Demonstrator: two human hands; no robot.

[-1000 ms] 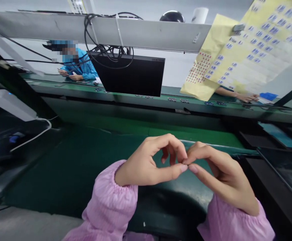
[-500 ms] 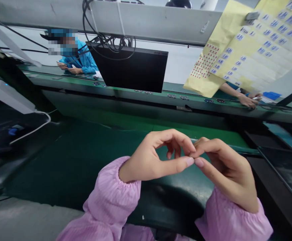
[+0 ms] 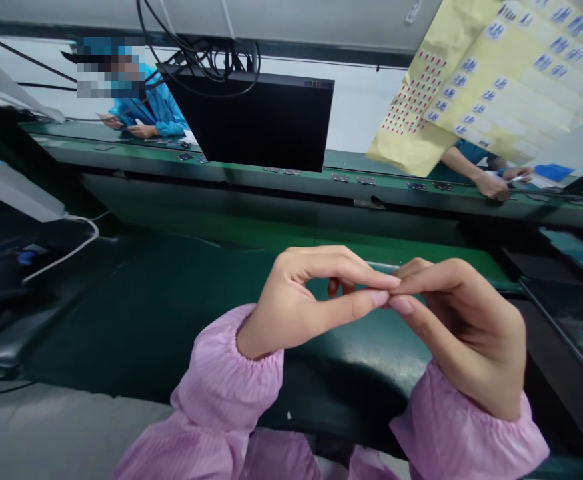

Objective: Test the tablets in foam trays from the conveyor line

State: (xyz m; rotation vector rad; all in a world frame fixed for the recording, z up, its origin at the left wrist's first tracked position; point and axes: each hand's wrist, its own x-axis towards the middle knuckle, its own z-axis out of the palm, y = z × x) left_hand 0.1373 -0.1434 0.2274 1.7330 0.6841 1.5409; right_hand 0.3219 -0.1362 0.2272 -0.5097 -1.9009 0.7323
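Anything between the pinched bare fingertips (image 3: 379,299): too small to tell. Far left, blue-jacketed worker (image 3: 164,110), head blurred. Right, blue-marked yellow paper sheets (image 3: 501,87), cut off above, hide second far worker's (image 3: 464,163) upper body.

No wording can be read: the blue characters (image 3: 495,30) on the yellow-and-white sheet (image 3: 501,123) at upper right, the red marks (image 3: 416,93) on the yellow sheet (image 3: 396,155) partly behind it, and the label (image 3: 412,11) on the shelf edge (image 3: 321,27) are illegible.
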